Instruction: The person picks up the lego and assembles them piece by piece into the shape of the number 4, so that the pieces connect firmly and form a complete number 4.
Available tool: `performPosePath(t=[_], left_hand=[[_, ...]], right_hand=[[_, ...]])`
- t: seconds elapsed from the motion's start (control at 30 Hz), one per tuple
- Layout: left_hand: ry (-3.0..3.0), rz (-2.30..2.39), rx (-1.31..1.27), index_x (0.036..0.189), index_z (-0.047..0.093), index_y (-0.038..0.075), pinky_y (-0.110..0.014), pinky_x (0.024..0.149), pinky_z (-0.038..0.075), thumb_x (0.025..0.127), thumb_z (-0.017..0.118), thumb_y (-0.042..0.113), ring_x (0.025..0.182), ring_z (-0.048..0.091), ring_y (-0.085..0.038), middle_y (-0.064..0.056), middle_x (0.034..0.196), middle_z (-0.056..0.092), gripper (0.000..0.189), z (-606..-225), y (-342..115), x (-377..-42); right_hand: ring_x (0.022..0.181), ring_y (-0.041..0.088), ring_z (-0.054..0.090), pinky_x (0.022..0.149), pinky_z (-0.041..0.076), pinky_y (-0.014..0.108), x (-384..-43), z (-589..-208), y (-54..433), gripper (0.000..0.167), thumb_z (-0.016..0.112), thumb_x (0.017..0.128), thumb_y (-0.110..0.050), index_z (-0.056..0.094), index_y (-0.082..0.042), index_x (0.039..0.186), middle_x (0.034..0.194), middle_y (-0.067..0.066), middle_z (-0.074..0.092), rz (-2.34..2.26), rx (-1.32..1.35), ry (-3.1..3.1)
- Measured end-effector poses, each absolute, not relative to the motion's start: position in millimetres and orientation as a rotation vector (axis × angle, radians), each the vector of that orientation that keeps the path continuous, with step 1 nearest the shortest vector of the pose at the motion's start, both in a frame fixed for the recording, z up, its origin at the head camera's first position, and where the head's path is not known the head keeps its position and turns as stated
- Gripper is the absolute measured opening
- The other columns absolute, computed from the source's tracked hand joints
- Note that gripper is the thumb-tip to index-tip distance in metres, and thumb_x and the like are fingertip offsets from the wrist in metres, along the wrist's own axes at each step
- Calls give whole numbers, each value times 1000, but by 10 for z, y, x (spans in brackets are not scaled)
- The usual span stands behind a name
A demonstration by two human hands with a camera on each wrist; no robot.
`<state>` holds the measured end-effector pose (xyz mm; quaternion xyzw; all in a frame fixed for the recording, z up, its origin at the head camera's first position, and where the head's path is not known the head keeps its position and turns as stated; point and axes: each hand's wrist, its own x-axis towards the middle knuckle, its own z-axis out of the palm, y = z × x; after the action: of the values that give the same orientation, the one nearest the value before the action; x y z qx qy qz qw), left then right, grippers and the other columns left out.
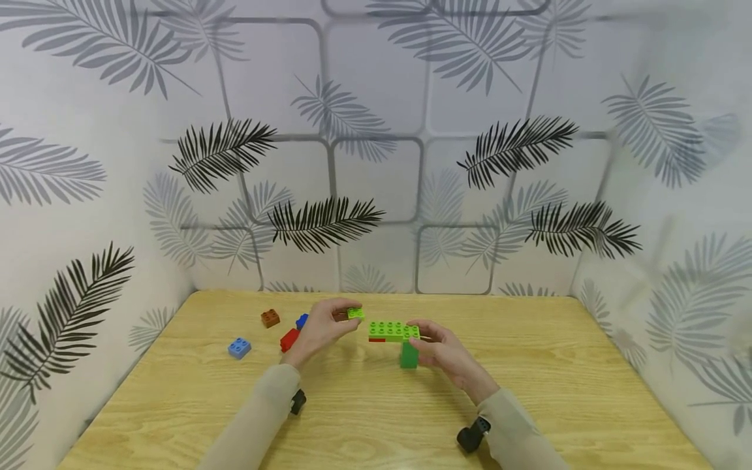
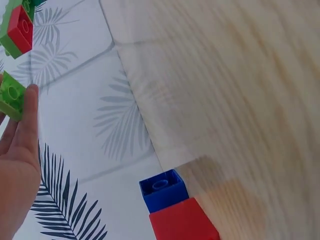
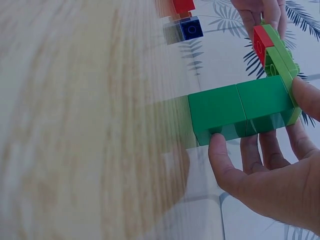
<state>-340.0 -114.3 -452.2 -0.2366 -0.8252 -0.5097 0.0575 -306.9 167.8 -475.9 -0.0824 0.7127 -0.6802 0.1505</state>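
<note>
My left hand pinches a small lime-green brick, held a little left of a toy-brick structure; its hollow underside faces the left wrist camera. The structure has two dark green bricks stacked as a column, topped by a long lime-green studded layer. That layer juts out to the left, with a red brick under its far end. My right hand holds the structure at the column side, thumb at the lime layer and fingers along the green bricks.
Left of the structure, a brown brick, a light blue brick, a red brick and a dark blue brick lie on the wooden table. A leaf-patterned wall stands behind the table.
</note>
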Motion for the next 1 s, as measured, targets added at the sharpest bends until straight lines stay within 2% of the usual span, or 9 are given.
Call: performPosePath(t=[0.2, 0.3, 0.5, 0.63, 0.83, 1.0], left_hand=[[-2445, -1596, -716, 119, 71, 19, -34, 83, 57, 89, 74, 24, 97, 68, -19, -3, 114, 71, 31, -4539, -1070, -3371], [-2451, -1652, -697, 124, 69, 19, -33, 87, 56, 91, 72, 26, 104, 68, -18, -3, 118, 70, 34, -4546, -1023, -3348], [-2434, -1675, -715, 133, 63, 15, -32, 90, 55, 96, 65, 18, 112, 66, -21, -7, 128, 66, 37, -4561, -918, -3303], [-2422, -1661, -739, 133, 62, 14, -34, 91, 55, 96, 64, 15, 112, 66, -22, -8, 128, 66, 37, -4567, -858, -3290], [-2431, -1656, -809, 133, 62, 14, -41, 94, 53, 95, 66, 22, 118, 63, -27, -8, 129, 65, 39, -4563, -780, -3296], [-2419, -1722, -839, 133, 62, 14, -39, 97, 52, 96, 65, 21, 123, 60, -26, -9, 131, 64, 38, -4513, -712, -3298]], right_hand=[[114, 19, 57, 98, 49, 46, -3078, -4768, 1675, 51, 63, 97, -25, 47, -11, 143, 140, 12, 48, -1953, -238, 2051], [114, 19, 57, 98, 49, 46, -3086, -4775, 1673, 52, 63, 97, -25, 46, -10, 144, 141, 12, 48, -1949, -242, 2053], [113, 17, 58, 96, 50, 45, -3085, -4782, 1663, 56, 63, 97, -25, 43, -7, 146, 142, 13, 47, -1950, -237, 2053], [113, 17, 58, 96, 51, 44, -3082, -4786, 1659, 56, 63, 96, -25, 44, -7, 145, 142, 14, 47, -1957, -228, 2051], [114, 19, 58, 97, 50, 46, -3088, -4796, 1666, 56, 63, 97, -26, 43, -7, 146, 144, 15, 45, -1949, -238, 2050], [114, 19, 58, 97, 50, 45, -3098, -4793, 1669, 54, 63, 97, -26, 45, -8, 144, 143, 15, 46, -1958, -228, 2051]])
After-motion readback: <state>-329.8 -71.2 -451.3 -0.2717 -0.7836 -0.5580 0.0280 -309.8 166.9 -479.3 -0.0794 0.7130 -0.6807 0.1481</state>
